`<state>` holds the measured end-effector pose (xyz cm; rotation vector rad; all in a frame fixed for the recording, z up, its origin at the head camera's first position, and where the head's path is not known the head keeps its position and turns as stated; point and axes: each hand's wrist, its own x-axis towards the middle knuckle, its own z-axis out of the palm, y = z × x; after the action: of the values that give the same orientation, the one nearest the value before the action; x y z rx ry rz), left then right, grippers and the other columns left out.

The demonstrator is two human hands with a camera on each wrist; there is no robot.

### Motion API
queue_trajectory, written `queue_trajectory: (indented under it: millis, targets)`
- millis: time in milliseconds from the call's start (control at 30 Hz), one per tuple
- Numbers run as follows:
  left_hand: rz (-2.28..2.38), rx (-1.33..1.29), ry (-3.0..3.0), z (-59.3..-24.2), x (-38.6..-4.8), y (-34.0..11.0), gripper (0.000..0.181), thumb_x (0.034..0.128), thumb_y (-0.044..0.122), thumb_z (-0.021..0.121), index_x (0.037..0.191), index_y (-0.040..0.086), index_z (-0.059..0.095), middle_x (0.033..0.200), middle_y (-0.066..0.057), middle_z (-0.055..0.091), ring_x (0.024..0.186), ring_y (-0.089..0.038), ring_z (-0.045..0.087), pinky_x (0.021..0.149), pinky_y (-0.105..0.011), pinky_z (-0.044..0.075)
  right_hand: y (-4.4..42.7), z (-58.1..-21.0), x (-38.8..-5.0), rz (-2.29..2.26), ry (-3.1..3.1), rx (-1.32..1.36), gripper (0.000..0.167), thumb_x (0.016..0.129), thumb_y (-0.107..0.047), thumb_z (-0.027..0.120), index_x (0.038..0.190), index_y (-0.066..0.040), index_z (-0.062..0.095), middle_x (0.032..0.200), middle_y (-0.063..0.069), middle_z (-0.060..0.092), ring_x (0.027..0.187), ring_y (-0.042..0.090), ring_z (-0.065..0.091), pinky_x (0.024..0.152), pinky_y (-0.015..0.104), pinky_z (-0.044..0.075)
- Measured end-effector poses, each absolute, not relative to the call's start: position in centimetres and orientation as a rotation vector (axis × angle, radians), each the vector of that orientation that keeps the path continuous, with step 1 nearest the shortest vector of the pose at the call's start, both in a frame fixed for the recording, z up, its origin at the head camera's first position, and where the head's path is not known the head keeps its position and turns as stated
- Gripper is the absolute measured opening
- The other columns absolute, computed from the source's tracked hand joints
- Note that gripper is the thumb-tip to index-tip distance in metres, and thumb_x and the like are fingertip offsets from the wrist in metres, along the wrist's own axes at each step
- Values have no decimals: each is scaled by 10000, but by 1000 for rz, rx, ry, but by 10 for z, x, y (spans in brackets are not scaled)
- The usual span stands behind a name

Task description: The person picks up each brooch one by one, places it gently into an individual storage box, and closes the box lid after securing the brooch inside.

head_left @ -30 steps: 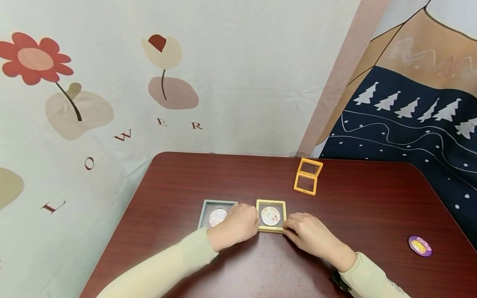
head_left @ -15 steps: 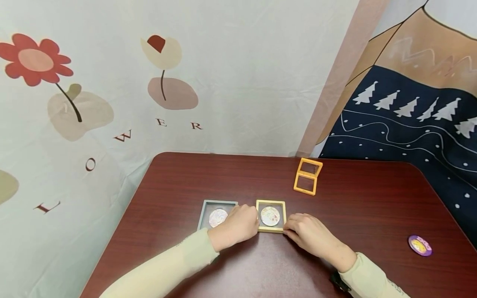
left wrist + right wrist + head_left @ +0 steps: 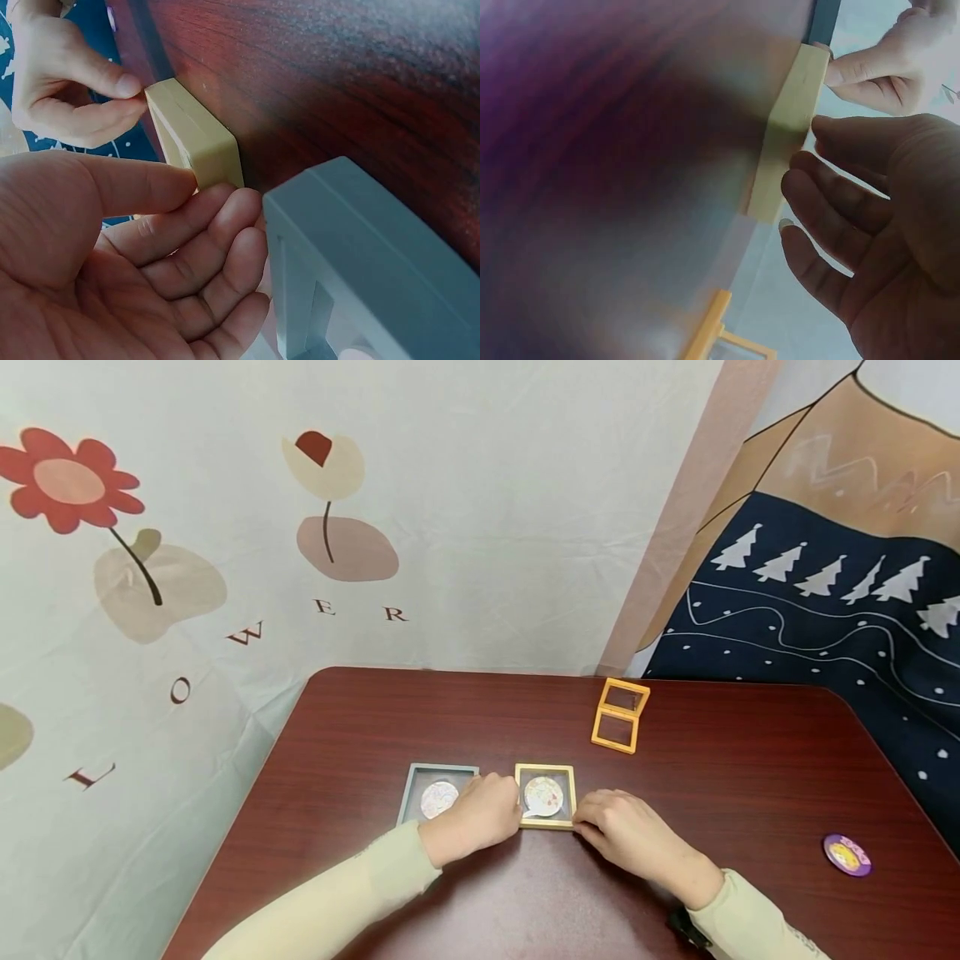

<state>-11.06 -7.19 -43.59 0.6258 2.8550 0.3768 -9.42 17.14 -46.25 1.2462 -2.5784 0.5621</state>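
A pale yellow square display frame [image 3: 547,825] with a clear film holds a round badge [image 3: 543,795]. My left hand [image 3: 482,810] pinches its near left corner between thumb and fingers. In the left wrist view the thumb [image 3: 142,186] lies against that corner. My right hand [image 3: 626,831] grips the near right corner with thumb and fingertips. To the left, a grey-blue display frame [image 3: 406,793] holds another round badge [image 3: 438,799]; my left hand and wrist partly cover it. In the left wrist view, the left fingers lie close beside the grey-blue frame [image 3: 360,240].
A small orange hinged frame [image 3: 618,712] stands unfolded at the table's back edge. On the right lies a purple round badge [image 3: 847,855]. The dark red table [image 3: 360,718] ends against a printed cloth backdrop [image 3: 480,527].
The yellow frame has shifted very slightly, and a bright reflection now shows at its lower left inside. Both hands have kept almost the same place on it.
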Motion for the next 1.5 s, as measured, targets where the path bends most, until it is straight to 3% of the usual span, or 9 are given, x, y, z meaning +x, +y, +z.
queue_trajectory:
  millis: [333, 733, 933, 1167, 1367, 1500]
  targets:
    - [392, 620, 2838, -435, -112, -71, 417, 894, 71, 666, 550, 178, 455, 550, 21, 505, 531, -147, 470, 678, -408, 524, 200, -434, -92, 576, -2590, 1018, 148, 844, -92, 854, 968, -123, 779, 959, -48, 708, 893, 122, 677, 773, 380, 590]
    - [386, 589, 2801, -432, -114, -70, 429, 920, 80, 667, 564, 176, 448, 524, 42, 433, 519, -142, 435, 930, -523, 524, 263, -419, -76, 494, -2584, 735, 350, 762, -132, 893, 1087, -117, 763, 1098, 39, 719, 996, 224, 689, 784, 475, 571]
    - [381, 603, 2809, -431, -114, -69, 410, 897, 71, 673, 558, 170, 464, 532, 35, 465, 538, -152, 461, 801, -458, 530, 293, -417, -68, 461, -2593, 606, 427, 730, -157, 919, 1123, -104, 760, 1131, 67, 724, 1043, 269, 668, 832, 390, 489]
    - [409, 589, 2771, -428, -117, -69, 427, 904, 55, 668, 563, 171, 439, 508, 56, 373, 482, -121, 387, 570, -322, 418, 325, -414, -56, 448, -2675, 427, 479, 789, -202, 900, 1197, -37, 710, 1199, 166, 686, 1106, 356, 611, 810, 556, 476]
    - [397, 616, 2777, -421, -122, -68, 460, 940, 89, 653, 523, 192, 491, 442, 96, 389, 446, -93, 418, 568, -296, 406, 345, -416, -48, 465, -2773, 252, 501, 863, -260, 860, 1244, 2, 668, 1266, 248, 638, 1165, 439, 553, 827, 630, 453]
    - [366, 671, 2837, -416, -128, -65, 469, 966, 139, 648, 535, 206, 477, 450, 104, 394, 469, -92, 423, 604, -316, 403, 357, -417, -43, 457, -2835, 148, 546, 898, -329, 833, 1282, 11, 646, 1303, 279, 608, 1057, 444, 586, 783, 649, 479]
